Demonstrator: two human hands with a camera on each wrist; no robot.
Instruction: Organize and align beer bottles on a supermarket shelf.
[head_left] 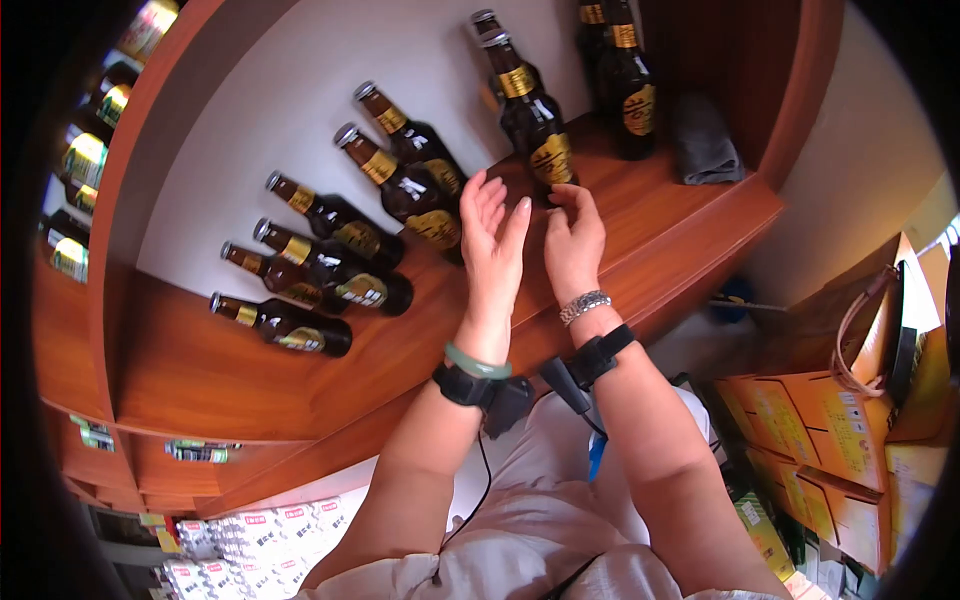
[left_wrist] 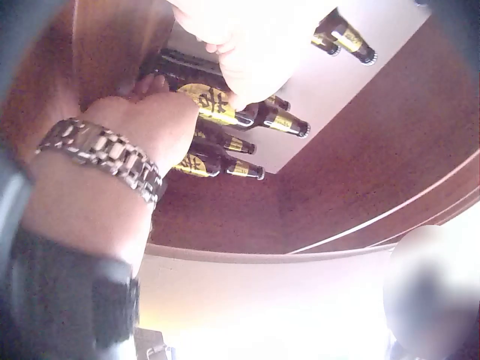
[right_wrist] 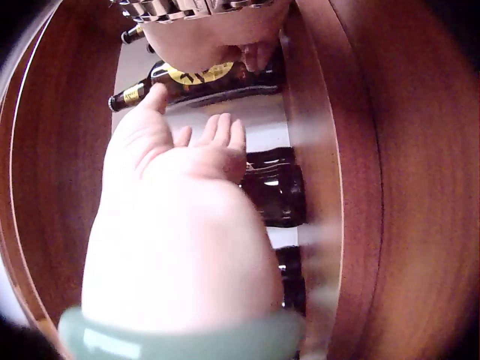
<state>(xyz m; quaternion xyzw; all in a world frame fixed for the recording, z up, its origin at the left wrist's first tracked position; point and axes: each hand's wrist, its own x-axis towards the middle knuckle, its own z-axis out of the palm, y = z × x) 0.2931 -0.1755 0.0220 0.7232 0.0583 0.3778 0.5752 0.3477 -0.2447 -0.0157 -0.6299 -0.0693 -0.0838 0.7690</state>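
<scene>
A dark bottle with a yellow label (head_left: 537, 125) stands on the wooden shelf (head_left: 640, 205), another close behind it. My right hand (head_left: 576, 245), wearing a metal bracelet, is at this bottle's foot, its bent fingers against or just before the glass; the contact is unclear. Left of it my left hand (head_left: 490, 255), with a green bangle, is raised palm inward, fingers loosely extended and holding nothing. In the left wrist view the right hand (left_wrist: 142, 127) overlaps the bottle's lower end (left_wrist: 206, 103). In the right wrist view the left hand (right_wrist: 180, 202) is below the bottle (right_wrist: 199, 75).
Several bottles (head_left: 330, 270) stand to the left, two (head_left: 628, 90) to the right near a folded grey cloth (head_left: 708, 145). Upright shelf panels (head_left: 125, 200) bound the left compartment. Yellow cartons (head_left: 830, 430) are at lower right, wrapped white packs (head_left: 265, 540) at lower left.
</scene>
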